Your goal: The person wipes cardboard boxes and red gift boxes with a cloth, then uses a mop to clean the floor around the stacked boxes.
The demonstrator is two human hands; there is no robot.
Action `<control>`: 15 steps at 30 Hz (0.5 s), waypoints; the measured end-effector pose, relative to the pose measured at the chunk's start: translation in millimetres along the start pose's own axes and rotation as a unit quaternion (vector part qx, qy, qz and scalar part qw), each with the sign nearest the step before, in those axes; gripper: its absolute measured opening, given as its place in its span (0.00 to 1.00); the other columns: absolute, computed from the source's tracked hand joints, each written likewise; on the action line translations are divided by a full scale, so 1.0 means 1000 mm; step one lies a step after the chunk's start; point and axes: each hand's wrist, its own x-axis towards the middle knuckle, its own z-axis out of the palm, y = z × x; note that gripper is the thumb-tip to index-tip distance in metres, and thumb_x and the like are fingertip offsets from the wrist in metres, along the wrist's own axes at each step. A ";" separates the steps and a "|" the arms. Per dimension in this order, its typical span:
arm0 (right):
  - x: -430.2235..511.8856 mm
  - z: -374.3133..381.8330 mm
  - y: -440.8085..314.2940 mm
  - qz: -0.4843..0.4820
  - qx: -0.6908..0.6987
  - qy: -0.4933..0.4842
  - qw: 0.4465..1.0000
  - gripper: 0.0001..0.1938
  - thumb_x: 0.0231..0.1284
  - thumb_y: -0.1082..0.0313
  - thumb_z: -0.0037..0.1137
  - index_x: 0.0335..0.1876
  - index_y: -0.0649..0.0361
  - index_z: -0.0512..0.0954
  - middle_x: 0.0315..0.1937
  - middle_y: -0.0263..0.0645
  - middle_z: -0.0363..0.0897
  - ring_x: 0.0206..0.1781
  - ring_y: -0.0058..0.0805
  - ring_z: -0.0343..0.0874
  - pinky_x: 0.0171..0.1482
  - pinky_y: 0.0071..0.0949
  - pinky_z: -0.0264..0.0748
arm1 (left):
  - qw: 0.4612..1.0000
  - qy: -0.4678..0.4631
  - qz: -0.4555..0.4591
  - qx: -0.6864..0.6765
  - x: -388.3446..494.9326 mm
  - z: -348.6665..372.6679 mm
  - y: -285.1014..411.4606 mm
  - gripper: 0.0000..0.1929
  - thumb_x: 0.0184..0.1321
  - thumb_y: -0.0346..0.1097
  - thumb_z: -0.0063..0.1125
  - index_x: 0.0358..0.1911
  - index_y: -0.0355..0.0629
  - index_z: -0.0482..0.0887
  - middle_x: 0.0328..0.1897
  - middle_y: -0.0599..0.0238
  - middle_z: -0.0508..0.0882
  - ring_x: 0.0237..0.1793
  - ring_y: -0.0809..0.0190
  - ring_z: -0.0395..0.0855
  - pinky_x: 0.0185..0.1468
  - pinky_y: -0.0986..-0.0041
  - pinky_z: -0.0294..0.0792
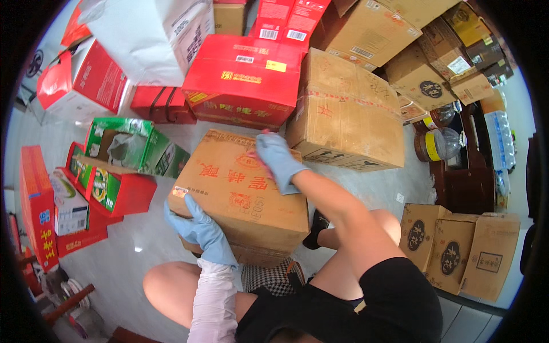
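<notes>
In front of me a brown cardboard carton (214, 193) with red printing stands on the floor between my legs. My left hand (199, 231), in a light blue rubber glove, grips its near left corner, with the thumb on the top face and the fingers down the side. My right hand (276, 158), gloved alike, presses a pink cloth (262, 166) onto the top near the far right edge. Most of the cloth is hidden under the glove. A small label (180, 191) sits on the carton's left corner.
Beyond the carton are a red box (244, 81) and a large taped carton (347, 111). An open green box (116, 145) with a plastic bag inside is at left. Cartons (448, 253) stand at right, below large plastic bottles (439, 143). A checked fabric item (270, 278) lies close to me.
</notes>
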 end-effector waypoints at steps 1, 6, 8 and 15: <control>0.011 0.008 -0.011 -0.038 0.002 0.038 0.999 0.14 0.73 0.61 0.56 0.50 0.64 0.83 0.52 0.58 0.85 0.53 0.55 0.84 0.59 0.47 0.81 | 1.000 -0.003 0.006 -0.008 0.001 0.006 0.002 0.35 0.75 0.53 0.66 0.70 0.29 0.72 0.68 0.48 0.79 0.65 0.55 0.79 0.71 0.63 0.70; 0.007 0.037 -0.127 -0.399 0.244 0.217 0.857 0.19 0.76 0.65 0.52 0.67 0.61 0.78 0.56 0.53 0.81 0.41 0.39 0.87 0.42 0.40 0.85 | 0.999 -0.014 -0.006 0.044 -0.007 -0.001 0.004 0.33 0.75 0.44 0.64 0.72 0.28 0.69 0.70 0.46 0.77 0.66 0.51 0.78 0.72 0.61 0.70; 0.003 0.042 -0.154 -0.495 0.205 0.298 0.790 0.19 0.78 0.65 0.48 0.68 0.58 0.78 0.53 0.50 0.81 0.43 0.34 0.86 0.37 0.39 0.86 | 1.000 -0.014 -0.016 0.017 -0.008 -0.005 -0.002 0.33 0.75 0.44 0.64 0.73 0.28 0.69 0.71 0.46 0.76 0.67 0.51 0.78 0.73 0.61 0.70; -0.002 -0.032 -0.043 0.073 0.473 -0.126 0.869 0.22 0.81 0.45 0.47 0.70 0.46 0.76 0.37 0.33 0.80 0.17 0.20 0.66 0.18 0.28 0.64 | 0.999 -0.019 -0.040 -0.030 -0.007 -0.020 -0.012 0.32 0.75 0.44 0.64 0.73 0.28 0.69 0.71 0.47 0.77 0.68 0.52 0.77 0.73 0.61 0.69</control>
